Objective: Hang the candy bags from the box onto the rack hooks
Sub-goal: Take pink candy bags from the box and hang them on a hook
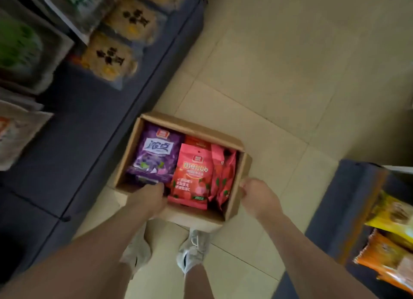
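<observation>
Below, an open cardboard box [234,200] sits on the tiled floor [279,86], holding a purple candy bag [154,153] at its 9 o'clock side and pink candy bags [192,175] toward 3 o'clock. Left hand [149,198] reaches over the near rim beside the purple bag; its grasp cannot be told. Right hand [257,193] pinches the box's right flap. Shelf packets [109,57] hang at 10 o'clock.

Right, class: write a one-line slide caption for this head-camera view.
Both hands, left hand and right hand, grip a cardboard box of candy bags on a shop floor.
</observation>
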A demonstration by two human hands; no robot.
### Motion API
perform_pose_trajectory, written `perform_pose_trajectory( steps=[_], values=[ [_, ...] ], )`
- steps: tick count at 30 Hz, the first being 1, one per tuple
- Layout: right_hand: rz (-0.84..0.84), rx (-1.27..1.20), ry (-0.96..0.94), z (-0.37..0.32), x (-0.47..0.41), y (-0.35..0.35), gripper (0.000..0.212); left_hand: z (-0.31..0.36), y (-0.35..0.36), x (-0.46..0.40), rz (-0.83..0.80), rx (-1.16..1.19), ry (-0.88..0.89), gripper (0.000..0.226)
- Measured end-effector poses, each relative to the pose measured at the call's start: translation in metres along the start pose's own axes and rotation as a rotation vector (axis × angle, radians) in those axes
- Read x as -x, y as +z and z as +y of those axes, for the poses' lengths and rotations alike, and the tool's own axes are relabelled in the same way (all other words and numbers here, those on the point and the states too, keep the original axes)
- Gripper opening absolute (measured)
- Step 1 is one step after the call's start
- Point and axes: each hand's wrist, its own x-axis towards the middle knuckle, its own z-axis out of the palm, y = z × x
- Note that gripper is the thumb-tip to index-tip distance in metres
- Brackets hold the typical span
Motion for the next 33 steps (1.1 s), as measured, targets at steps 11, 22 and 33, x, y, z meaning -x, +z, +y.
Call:
perform_pose_trajectory(
  steps=[11, 22, 33],
  values=[
    [0.141, 0.236, -0.039, -0.012, -0.158, 0.056, 0.031, 0.007, 0.069, -0.14, 0.108, 0.096, 0.014, 0.029],
    [0.152, 0.144, 0.046, -0.017, -0.191, 0.067, 0.026, 0.026, 0.072, -0.141, 0.216, 0.495, 0.024, 0.055],
    [-0.063, 0.454, -0.421, -0.02, -0.136, 0.007, 0.027, 0.082, 0.078, -0.134, 0.146, 0.285, 0.037, 0.077]
  ],
)
